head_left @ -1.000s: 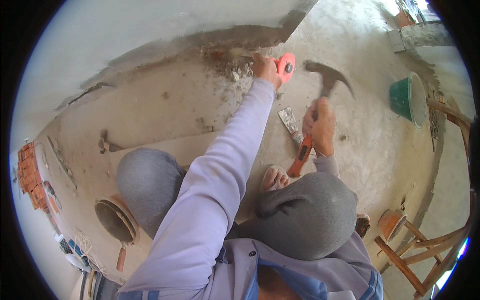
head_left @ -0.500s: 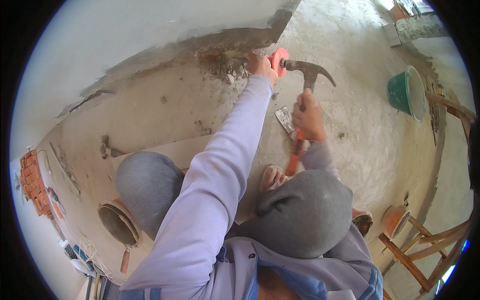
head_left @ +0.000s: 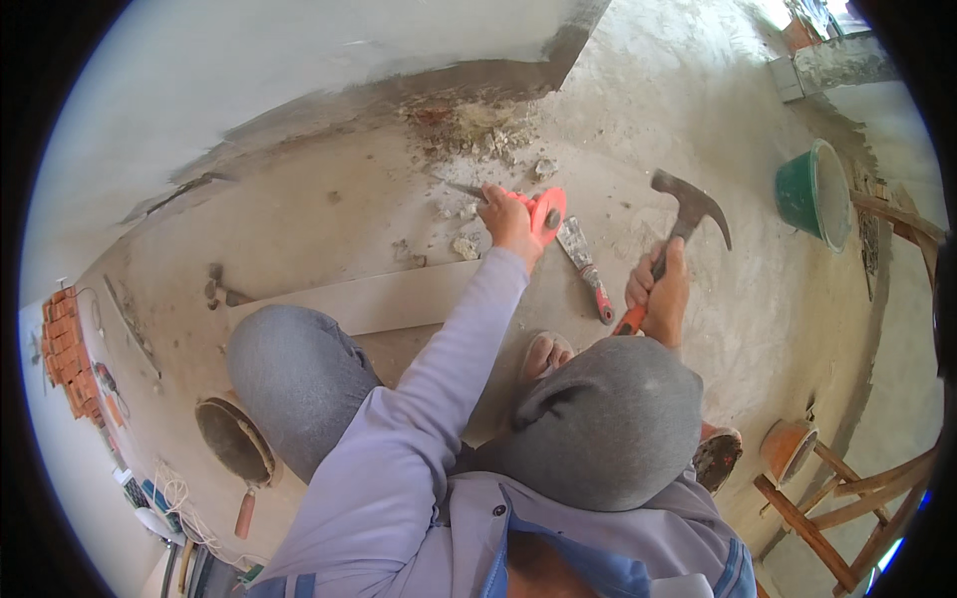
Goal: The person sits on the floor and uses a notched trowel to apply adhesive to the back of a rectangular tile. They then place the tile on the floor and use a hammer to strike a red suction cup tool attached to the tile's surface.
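My left hand (head_left: pixel 509 225) is closed round a chisel with a round red hand guard (head_left: pixel 547 213). Its metal blade (head_left: pixel 458 186) points left, over the floor short of the wall base. A claw hammer (head_left: pixel 692 206) with an orange and black handle is gripped in my right hand (head_left: pixel 660 296), its head raised and apart from the chisel. Between my hands a putty knife (head_left: pixel 590 271) with a red-ended handle lies on the floor. Broken rubble (head_left: pixel 498 142) lies along the chipped wall base (head_left: pixel 439 115), with loose chunks (head_left: pixel 466 245) nearer me.
A pale board (head_left: pixel 384 299) lies in front of my left knee, another hammer (head_left: pixel 221 287) by its end. Buckets stand at left (head_left: pixel 235 442) and right: one green (head_left: pixel 809 194), one orange (head_left: pixel 788 448). Wooden framing (head_left: pixel 847 498) is at lower right, stacked bricks (head_left: pixel 66 344) far left.
My left hand has drawn the chisel back from the wall base toward me, uncovering rubble. The claw hammer has swung away from the chisel, to the right and lower in view.
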Demonstrator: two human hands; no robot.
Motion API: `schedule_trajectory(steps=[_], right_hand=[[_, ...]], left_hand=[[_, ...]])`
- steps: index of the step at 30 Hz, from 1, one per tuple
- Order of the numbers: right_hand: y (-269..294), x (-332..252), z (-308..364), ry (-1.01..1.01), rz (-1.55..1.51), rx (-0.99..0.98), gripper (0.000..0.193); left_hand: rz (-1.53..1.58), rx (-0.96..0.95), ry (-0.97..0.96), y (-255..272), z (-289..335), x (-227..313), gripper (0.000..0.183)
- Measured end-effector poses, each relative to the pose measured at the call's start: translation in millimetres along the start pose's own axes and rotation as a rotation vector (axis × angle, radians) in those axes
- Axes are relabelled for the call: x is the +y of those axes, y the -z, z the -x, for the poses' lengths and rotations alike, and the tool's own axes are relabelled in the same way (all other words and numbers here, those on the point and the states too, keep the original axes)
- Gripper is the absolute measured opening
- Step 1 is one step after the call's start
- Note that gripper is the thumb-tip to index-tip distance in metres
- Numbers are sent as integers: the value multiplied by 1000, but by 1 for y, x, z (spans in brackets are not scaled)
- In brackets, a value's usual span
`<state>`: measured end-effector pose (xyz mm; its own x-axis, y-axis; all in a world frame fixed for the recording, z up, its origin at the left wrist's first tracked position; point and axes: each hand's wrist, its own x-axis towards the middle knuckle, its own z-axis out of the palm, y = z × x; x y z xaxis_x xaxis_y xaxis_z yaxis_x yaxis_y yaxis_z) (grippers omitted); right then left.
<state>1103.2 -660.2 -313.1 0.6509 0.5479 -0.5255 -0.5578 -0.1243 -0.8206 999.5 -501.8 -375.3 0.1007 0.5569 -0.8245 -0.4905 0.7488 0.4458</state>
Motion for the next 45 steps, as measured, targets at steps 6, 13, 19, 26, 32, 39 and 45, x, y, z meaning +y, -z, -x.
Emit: schedule_trajectory(steps=[6, 13, 19, 26, 32, 39, 45], right_hand=[[16, 13, 38, -38, 78, 105, 38], [47, 35, 37, -24, 28, 130, 40], [54, 8, 51, 83, -7, 129, 41], [38, -7, 47, 117, 80, -6, 40], [25, -9, 33, 40, 15, -75, 39], [31, -10, 15, 94, 81, -104, 44], [20, -23, 5, 127, 177, -126, 46]], left_hand=[[-267, 100, -110, 12, -30, 67, 48], [-934, -399, -170, 23, -124, -25, 48], [-1065, -1061, -73, -11, -10, -111, 45], [-493, -383, -124, -35, -54, -48, 41], [-223, -381, -70, -62, -57, -34, 38], [-88, -336, -95, -83, -49, -36, 33], [44, -268, -108, -101, -44, -34, 35]])
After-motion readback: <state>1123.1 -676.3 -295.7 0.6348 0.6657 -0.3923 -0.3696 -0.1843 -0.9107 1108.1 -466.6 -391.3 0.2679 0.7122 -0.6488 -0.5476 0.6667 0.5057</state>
